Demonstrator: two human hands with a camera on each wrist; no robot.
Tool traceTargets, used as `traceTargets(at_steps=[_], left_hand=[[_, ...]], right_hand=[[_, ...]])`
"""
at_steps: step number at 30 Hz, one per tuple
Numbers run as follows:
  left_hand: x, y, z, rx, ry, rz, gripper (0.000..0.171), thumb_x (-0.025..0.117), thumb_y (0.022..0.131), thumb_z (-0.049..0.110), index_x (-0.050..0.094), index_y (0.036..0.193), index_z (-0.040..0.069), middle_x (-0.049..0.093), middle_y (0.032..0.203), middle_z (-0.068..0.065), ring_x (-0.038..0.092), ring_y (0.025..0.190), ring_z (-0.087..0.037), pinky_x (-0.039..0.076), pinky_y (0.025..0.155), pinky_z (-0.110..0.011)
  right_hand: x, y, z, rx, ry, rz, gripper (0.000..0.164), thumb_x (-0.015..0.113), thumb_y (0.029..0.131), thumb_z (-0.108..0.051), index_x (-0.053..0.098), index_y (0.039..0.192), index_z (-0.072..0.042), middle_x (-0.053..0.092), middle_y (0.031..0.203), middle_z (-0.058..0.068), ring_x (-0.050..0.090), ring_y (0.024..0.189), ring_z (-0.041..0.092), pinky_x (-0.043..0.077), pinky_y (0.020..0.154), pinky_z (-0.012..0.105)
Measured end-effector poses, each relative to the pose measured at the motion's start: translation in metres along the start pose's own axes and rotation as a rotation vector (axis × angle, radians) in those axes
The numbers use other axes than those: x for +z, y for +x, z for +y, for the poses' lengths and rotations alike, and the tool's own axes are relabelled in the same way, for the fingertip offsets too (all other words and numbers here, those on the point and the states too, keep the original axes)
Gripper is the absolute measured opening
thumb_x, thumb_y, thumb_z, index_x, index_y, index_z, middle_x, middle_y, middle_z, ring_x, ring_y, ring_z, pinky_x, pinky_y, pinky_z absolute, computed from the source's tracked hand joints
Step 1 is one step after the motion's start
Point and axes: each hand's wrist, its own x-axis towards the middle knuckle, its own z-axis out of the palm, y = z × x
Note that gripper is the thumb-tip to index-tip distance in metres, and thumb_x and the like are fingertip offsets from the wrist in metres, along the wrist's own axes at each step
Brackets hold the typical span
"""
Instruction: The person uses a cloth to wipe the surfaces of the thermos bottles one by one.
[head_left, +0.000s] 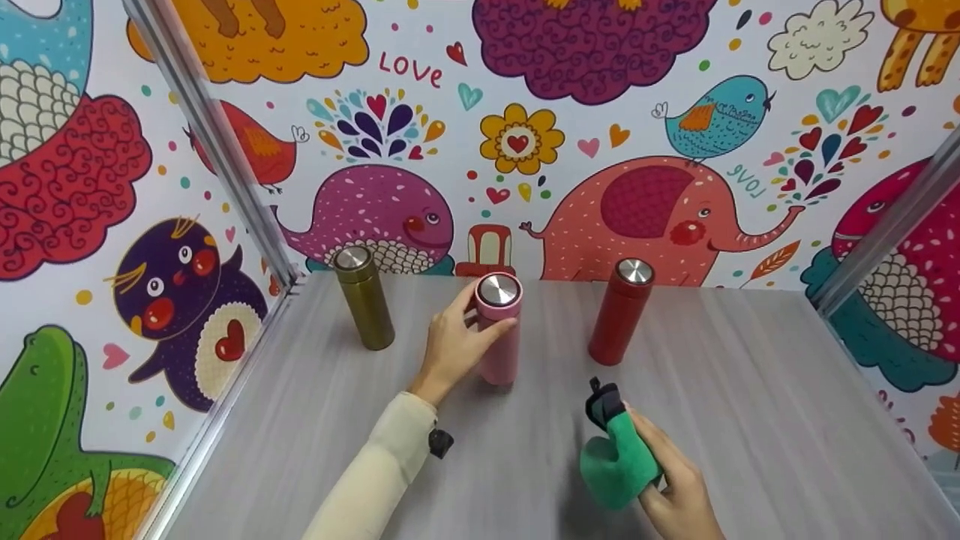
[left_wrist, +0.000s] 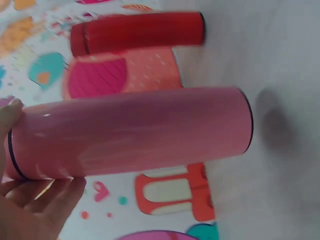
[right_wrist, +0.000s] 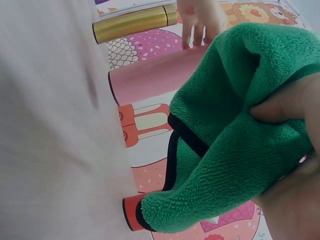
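My left hand (head_left: 452, 345) grips a pink thermos bottle (head_left: 501, 356) just below its silver-topped lid, thumb on one side and fingers on the other. The bottle is upright at the middle of the table, and in the left wrist view a shadow lies a little apart from its base. My right hand (head_left: 681, 480) holds a green cloth (head_left: 619, 465) with black edging, bunched up, to the right of the pink bottle and nearer to me. Close up in the right wrist view, the thumb presses into the folds of the fluffy cloth (right_wrist: 235, 145).
An olive-gold thermos bottle (head_left: 367, 307) stands back left on the grey table (head_left: 750, 405), and a red one (head_left: 620, 315) stands back right. Walls printed with cartoon animals (head_left: 645, 217) border the table behind and at both sides, with metal strips (head_left: 225, 150) at the corners.
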Motion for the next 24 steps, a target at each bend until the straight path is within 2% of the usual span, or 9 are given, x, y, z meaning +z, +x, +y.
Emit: traceTargets(at_steps=[3, 8, 12, 16, 20, 24], left_hand=[[0.002, -0.013, 0.011, 0.049, -0.028, -0.013, 0.079, 0.081, 0.081, 0.047, 0.052, 0.145, 0.01, 0.062, 0.136, -0.005, 0.062, 0.118, -0.018, 0.053, 0.093, -0.035], [0.014, -0.039, 0.019, 0.085, -0.078, -0.035, 0.08, 0.082, 0.079, 0.046, 0.054, 0.143, 0.008, 0.063, 0.134, -0.004, 0.063, 0.116, -0.016, 0.053, 0.093, -0.032], [0.028, -0.055, 0.018, 0.1, -0.121, -0.067, 0.078, 0.083, 0.08, 0.043, 0.054, 0.142, 0.006, 0.063, 0.133, -0.004, 0.064, 0.114, -0.016, 0.054, 0.093, -0.032], [0.037, -0.064, 0.014, 0.099, -0.129, -0.114, 0.077, 0.083, 0.081, 0.042, 0.054, 0.143, 0.007, 0.063, 0.133, -0.003, 0.063, 0.115, -0.014, 0.053, 0.094, -0.032], [0.038, -0.072, 0.009, 0.085, -0.124, -0.153, 0.077, 0.082, 0.082, 0.043, 0.053, 0.145, 0.009, 0.061, 0.135, -0.001, 0.061, 0.117, -0.013, 0.052, 0.095, -0.032], [0.033, -0.079, 0.003, 0.074, -0.132, -0.151, 0.075, 0.082, 0.083, 0.04, 0.052, 0.145, 0.011, 0.06, 0.137, -0.001, 0.06, 0.12, -0.015, 0.052, 0.096, -0.034]], right_hand=[[-0.001, 0.003, 0.003, -0.037, 0.007, 0.034, 0.09, 0.06, 0.063, 0.041, 0.047, 0.144, 0.006, 0.05, 0.143, 0.026, 0.046, 0.135, 0.013, 0.038, 0.106, 0.021], [-0.002, 0.001, 0.002, -0.001, 0.028, 0.053, 0.09, 0.059, 0.063, 0.042, 0.047, 0.144, 0.007, 0.051, 0.143, 0.02, 0.046, 0.134, 0.011, 0.039, 0.104, 0.019], [-0.004, -0.001, 0.006, 0.037, 0.083, 0.05, 0.084, 0.055, 0.069, 0.039, 0.045, 0.146, 0.005, 0.052, 0.145, 0.009, 0.048, 0.132, 0.01, 0.043, 0.101, 0.018], [-0.005, 0.002, 0.005, 0.056, 0.154, 0.064, 0.073, 0.054, 0.078, 0.034, 0.043, 0.146, 0.008, 0.053, 0.143, -0.003, 0.052, 0.126, 0.008, 0.047, 0.096, 0.018], [-0.001, 0.01, 0.003, 0.055, 0.208, 0.096, 0.07, 0.055, 0.08, 0.033, 0.043, 0.145, 0.01, 0.055, 0.139, -0.004, 0.056, 0.12, 0.008, 0.048, 0.093, 0.018], [0.008, 0.027, 0.002, 0.021, 0.266, 0.093, 0.072, 0.053, 0.08, 0.033, 0.041, 0.147, 0.009, 0.054, 0.142, 0.0, 0.056, 0.12, 0.011, 0.048, 0.095, 0.02]])
